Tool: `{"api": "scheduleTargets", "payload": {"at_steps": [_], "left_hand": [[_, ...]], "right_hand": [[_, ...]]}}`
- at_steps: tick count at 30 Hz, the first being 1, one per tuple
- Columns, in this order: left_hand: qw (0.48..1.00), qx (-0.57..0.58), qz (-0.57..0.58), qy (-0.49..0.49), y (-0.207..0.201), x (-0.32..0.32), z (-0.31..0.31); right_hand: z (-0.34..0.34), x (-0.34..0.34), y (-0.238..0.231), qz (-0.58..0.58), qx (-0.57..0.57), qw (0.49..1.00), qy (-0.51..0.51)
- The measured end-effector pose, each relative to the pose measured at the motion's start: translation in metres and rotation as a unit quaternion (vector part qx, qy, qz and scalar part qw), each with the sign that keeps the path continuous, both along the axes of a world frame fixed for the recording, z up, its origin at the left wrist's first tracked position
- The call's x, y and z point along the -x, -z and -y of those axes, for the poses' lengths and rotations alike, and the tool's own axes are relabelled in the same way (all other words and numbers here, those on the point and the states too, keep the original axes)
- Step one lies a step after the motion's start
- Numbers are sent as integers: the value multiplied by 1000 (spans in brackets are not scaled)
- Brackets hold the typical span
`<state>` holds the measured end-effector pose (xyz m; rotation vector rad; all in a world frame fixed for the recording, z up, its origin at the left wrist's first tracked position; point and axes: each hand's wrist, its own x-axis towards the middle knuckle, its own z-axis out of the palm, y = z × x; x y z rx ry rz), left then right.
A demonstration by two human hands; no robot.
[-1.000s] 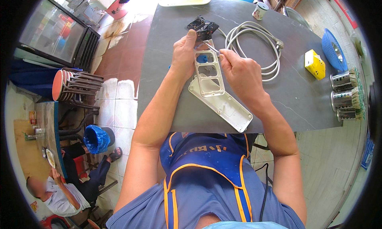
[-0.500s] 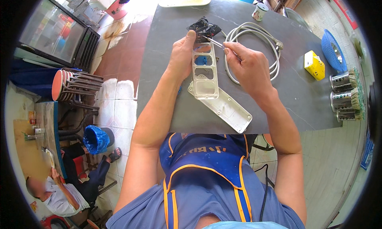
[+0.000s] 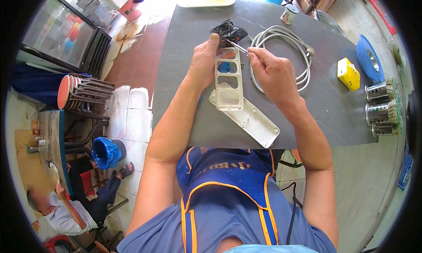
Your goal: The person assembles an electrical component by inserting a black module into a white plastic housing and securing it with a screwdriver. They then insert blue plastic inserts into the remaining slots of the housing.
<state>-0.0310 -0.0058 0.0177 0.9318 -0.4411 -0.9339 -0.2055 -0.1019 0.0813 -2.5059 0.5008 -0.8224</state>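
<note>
My left hand [image 3: 204, 61] is closed on the upper end of a white power strip housing [image 3: 229, 88] with rectangular openings. Black socket inserts [image 3: 225, 27] stick out at its top, by my left thumb. In a pinch, my right hand [image 3: 275, 75] holds a thin screwdriver [image 3: 239, 47], its tip against or very close to the black parts; contact is hard to tell. Partly under the housing lies its long white cover [image 3: 255, 124], inner side up. A small blue piece [image 3: 224, 67] shows through one opening.
A coiled grey cable [image 3: 278, 29] with a plug lies right of the inserts on the dark table [image 3: 334, 116]. Toward the right edge are a yellow packet [image 3: 348, 75], blue basket [image 3: 368, 57] and metal canisters [image 3: 379, 108]. A person [image 3: 66, 213] sits at lower left.
The housing and both hands have shifted very slightly in the picture, along with the table. The screwdriver tip stays by the black inserts, and both grips are unchanged.
</note>
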Motion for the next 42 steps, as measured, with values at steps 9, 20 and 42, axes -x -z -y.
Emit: {"api": "scheduleTargets", "payload": {"at_steps": [9, 20, 42], "left_hand": [[1000, -1, -12, -4, -1, 2, 0], [1000, 11, -3, 19, 4, -4, 0], [999, 17, 4, 44, 0, -2, -2]], "right_hand": [[-2, -1, 1, 2, -7, 1000, 0], [1, -4, 4, 18, -5, 1000, -2], [11, 3, 2, -1, 34, 999, -37]]}}
